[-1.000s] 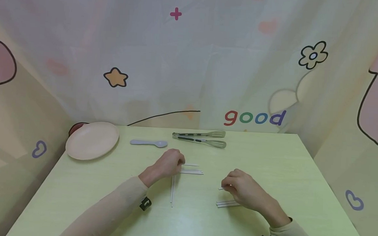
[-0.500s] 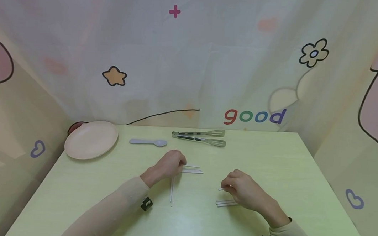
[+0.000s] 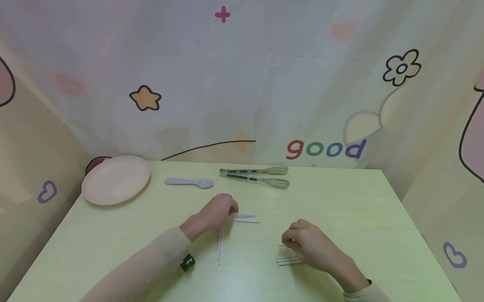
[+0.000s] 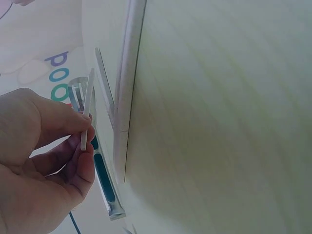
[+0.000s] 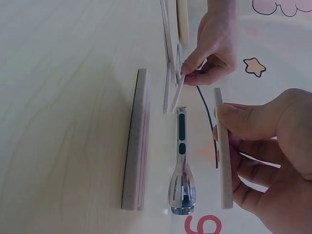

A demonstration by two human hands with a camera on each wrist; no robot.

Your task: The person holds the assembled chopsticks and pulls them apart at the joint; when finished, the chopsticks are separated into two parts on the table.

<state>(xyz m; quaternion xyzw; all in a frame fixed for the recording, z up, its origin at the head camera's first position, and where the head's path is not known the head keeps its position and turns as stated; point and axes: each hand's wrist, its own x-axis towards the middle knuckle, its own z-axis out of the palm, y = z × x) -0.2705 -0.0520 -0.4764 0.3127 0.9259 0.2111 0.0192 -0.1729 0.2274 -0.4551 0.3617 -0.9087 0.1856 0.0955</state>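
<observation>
My left hand (image 3: 218, 210) pinches a thin white stick (image 4: 88, 105) between thumb and fingertips. It is held just above several white sticks (image 3: 247, 220) lying crosswise on the table. From these, more white sticks (image 3: 220, 248) run toward the front, partly hidden under the hand. On the right, my right hand (image 3: 308, 244) pinches another white stick (image 5: 224, 151) along its side, with only its left end showing in the head view. A small bundle of white sticks (image 3: 288, 261) lies side by side on the table below that hand, partly covered by it.
Behind the hands, a grey-blue spoon (image 3: 188, 182) and splayed tongs (image 3: 254, 175) lie near the back edge of the table (image 3: 338, 201). A pale round plate (image 3: 116, 181) stands at the back left corner. A printed curtain (image 3: 246, 78) hangs behind.
Both hands have come down slightly, each with its stick. The left stick now appears closer to the sticks lying below it. The view has shifted a little.
</observation>
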